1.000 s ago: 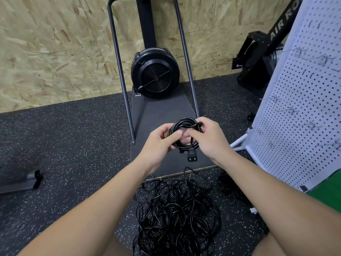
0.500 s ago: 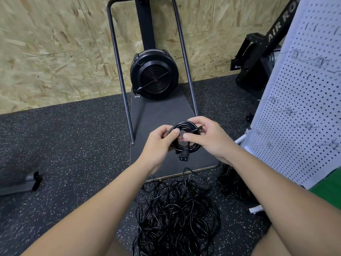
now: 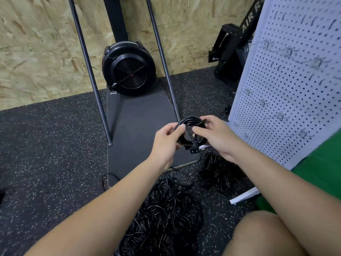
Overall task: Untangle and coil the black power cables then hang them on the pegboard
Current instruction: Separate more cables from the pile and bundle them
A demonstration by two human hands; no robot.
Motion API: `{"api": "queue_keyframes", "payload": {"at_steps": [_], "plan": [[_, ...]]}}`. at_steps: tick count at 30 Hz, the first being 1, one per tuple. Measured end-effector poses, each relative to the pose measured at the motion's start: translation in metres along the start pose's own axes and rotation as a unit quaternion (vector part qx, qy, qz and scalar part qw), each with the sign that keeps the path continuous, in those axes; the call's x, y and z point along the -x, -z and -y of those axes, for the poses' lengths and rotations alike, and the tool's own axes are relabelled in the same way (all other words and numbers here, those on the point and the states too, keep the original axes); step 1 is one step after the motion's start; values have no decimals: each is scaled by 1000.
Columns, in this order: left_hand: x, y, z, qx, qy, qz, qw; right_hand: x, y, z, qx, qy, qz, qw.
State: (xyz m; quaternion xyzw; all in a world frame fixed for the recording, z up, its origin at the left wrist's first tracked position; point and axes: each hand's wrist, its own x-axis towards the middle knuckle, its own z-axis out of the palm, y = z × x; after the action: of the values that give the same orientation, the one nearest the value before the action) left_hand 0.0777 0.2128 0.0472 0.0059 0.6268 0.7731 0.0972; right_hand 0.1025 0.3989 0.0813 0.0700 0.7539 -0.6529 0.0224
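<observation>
Together both hands (image 3: 193, 137) grip one coiled black cable (image 3: 190, 133), fingers curled.

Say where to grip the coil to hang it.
Likely best by the bundled strands at the coil's side, as the left hand does now, coming from the left. The ring stands upright with its centre open, so a side pinch leaves the hole free for a pegboard hook. Avoid the plug dangling at the bottom.

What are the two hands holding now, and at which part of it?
Both hold one coiled black power cable: the left hand has its grip on the coil's left side, the right hand on its right side; the plug hangs below.
</observation>
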Motion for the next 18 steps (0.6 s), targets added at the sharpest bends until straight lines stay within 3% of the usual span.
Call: {"api": "queue_keyframes", "payload": {"at_steps": [6,13,18], "plan": [[-17,-47,105,-75,81,45,993,22,55,-113,-11,-82,-78,994],[-20,-52,284,-214,201,55,954,45,77,-280,-47,-231,-141,962],[-15,-56,346,-291,242,52,924,41,71,-367,13,-254,-159,954]]}}
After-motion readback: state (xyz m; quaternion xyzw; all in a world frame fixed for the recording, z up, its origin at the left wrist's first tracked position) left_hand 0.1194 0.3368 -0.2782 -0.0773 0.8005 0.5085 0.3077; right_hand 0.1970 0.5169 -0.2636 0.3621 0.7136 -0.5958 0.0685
